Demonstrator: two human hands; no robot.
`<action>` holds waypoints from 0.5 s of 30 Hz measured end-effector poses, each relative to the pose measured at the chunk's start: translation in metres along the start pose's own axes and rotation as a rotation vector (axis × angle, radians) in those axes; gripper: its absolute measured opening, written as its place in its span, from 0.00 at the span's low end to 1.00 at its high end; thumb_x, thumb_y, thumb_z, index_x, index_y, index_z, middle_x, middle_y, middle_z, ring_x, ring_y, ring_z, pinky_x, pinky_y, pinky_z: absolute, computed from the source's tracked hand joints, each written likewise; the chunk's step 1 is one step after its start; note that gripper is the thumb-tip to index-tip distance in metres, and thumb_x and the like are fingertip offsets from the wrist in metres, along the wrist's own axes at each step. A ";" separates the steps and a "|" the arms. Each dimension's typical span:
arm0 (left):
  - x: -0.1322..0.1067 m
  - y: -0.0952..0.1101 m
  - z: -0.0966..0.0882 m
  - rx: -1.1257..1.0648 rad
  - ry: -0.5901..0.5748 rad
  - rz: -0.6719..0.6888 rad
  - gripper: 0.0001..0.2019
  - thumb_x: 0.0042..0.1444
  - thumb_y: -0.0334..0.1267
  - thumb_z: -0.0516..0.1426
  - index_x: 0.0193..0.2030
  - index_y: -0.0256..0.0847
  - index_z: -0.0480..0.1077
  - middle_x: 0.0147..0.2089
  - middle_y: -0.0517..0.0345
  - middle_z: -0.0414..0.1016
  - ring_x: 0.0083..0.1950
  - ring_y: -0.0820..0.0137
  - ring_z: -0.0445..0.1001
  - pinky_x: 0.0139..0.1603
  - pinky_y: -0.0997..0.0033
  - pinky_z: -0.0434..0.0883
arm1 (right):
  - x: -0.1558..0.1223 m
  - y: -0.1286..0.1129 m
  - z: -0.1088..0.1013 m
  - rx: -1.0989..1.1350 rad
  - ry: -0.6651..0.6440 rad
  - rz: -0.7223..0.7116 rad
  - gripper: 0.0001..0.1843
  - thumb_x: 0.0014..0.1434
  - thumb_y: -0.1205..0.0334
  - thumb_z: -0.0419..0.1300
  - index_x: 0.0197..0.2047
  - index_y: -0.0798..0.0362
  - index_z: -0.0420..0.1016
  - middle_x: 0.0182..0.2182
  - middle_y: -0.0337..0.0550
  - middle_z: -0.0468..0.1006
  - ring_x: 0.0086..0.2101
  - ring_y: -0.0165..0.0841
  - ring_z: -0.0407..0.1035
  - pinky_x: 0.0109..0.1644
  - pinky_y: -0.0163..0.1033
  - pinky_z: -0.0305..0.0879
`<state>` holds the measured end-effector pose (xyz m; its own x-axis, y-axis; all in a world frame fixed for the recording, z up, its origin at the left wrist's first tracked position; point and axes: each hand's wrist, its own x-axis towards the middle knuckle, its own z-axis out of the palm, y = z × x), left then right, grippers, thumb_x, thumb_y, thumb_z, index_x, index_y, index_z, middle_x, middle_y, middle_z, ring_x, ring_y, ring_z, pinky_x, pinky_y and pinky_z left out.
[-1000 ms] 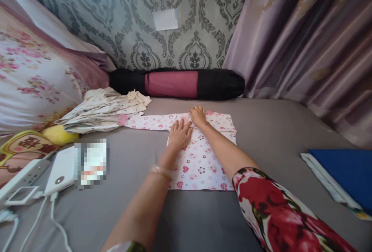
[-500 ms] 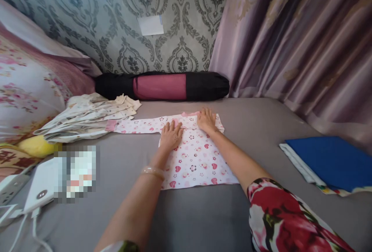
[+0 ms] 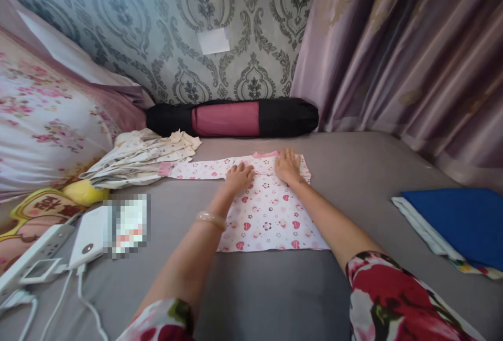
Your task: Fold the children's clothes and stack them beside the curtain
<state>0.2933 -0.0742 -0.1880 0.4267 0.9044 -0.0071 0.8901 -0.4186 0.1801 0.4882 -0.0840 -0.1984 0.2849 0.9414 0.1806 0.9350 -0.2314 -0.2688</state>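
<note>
A child's long-sleeved shirt [image 3: 271, 220], white with pink hearts and flowers, lies spread flat on the grey bed sheet [image 3: 283, 294]. One sleeve stretches left and ends in a pink cuff [image 3: 165, 168]; the other sleeve is folded across the upper body. My left hand [image 3: 239, 177] rests on the shirt near the left armpit, fingers extended. Flat on the upper right part, by the pink collar [image 3: 266, 154], lies my right hand [image 3: 288, 166] with its fingers stretched out. Neither hand grips the cloth. My forearms hide the shirt's side edges in part.
Crumpled pale clothes [image 3: 145, 157] touch the cuff at left. Nearer are a white power bank [image 3: 91, 231], a power strip [image 3: 43, 249] and cables. A black and pink roll [image 3: 226, 118] lies along the wall. Folded blue cloth [image 3: 456, 220] sits at right.
The view has swung slightly left, so everything appears shifted right. Both hands stay on the shirt in nearly the same spots, and the shirt keeps its layout.
</note>
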 end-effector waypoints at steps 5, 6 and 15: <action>0.014 -0.026 -0.010 -0.196 0.096 0.038 0.21 0.63 0.41 0.46 0.61 0.45 0.65 0.62 0.50 0.68 0.61 0.61 0.66 0.62 0.60 0.62 | -0.014 -0.059 0.013 0.044 -0.117 -0.380 0.30 0.68 0.56 0.37 0.69 0.59 0.51 0.69 0.50 0.50 0.68 0.39 0.39 0.69 0.51 0.33; 0.013 -0.036 -0.010 -0.239 0.168 0.016 0.20 0.62 0.39 0.47 0.59 0.42 0.66 0.60 0.48 0.70 0.59 0.62 0.68 0.61 0.62 0.63 | -0.016 -0.067 0.016 0.052 -0.134 -0.403 0.30 0.68 0.56 0.37 0.70 0.59 0.51 0.69 0.49 0.49 0.68 0.39 0.39 0.69 0.51 0.33; -0.034 -0.158 -0.027 -0.583 0.776 -0.739 0.08 0.50 0.32 0.53 0.39 0.38 0.66 0.40 0.45 0.72 0.52 0.54 0.71 0.57 0.49 0.64 | -0.018 -0.082 0.026 0.045 -0.216 -0.401 0.29 0.69 0.54 0.38 0.69 0.56 0.54 0.69 0.51 0.50 0.67 0.41 0.43 0.68 0.53 0.34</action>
<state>0.1333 -0.0367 -0.1899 -0.5383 0.8020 0.2589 0.5876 0.1370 0.7974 0.4008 -0.0758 -0.2044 -0.1532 0.9850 0.0790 0.9510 0.1687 -0.2593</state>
